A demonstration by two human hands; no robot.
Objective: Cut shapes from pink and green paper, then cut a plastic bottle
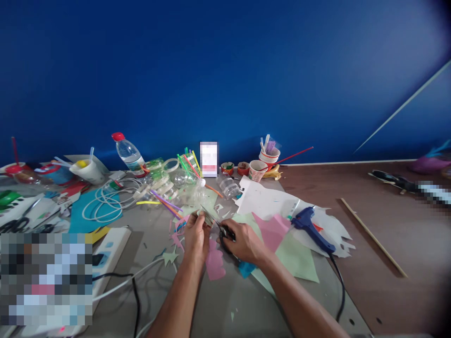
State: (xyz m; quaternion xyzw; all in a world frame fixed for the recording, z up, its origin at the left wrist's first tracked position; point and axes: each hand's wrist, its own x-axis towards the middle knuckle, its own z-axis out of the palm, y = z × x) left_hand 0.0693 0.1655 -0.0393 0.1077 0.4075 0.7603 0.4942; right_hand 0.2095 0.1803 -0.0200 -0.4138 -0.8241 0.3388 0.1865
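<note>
In the middle of the work surface, my right hand (244, 241) is closed round the black handles of a pair of scissors (225, 232). The blades point up and to the left, toward my left hand (197, 234). Between the thumb and fingers of that hand is a small pale piece of paper (208, 218), mostly hidden by the fingers. The scissor blades reach beside this piece; whether they touch it, I cannot tell. Pink paper scraps (214, 263) lie below and between my hands, and a pale green cut scrap (170, 257) lies left of my left wrist.
A blue glue gun (312, 230) rests on white paper (269, 197) at right, its cord running forward. Plastic bottles (130, 155), coiled white cable (102, 206) and a power strip (112, 249) are at left. Paper cups (257, 170) stand by the blue wall. A wooden stick (373, 237) lies far right.
</note>
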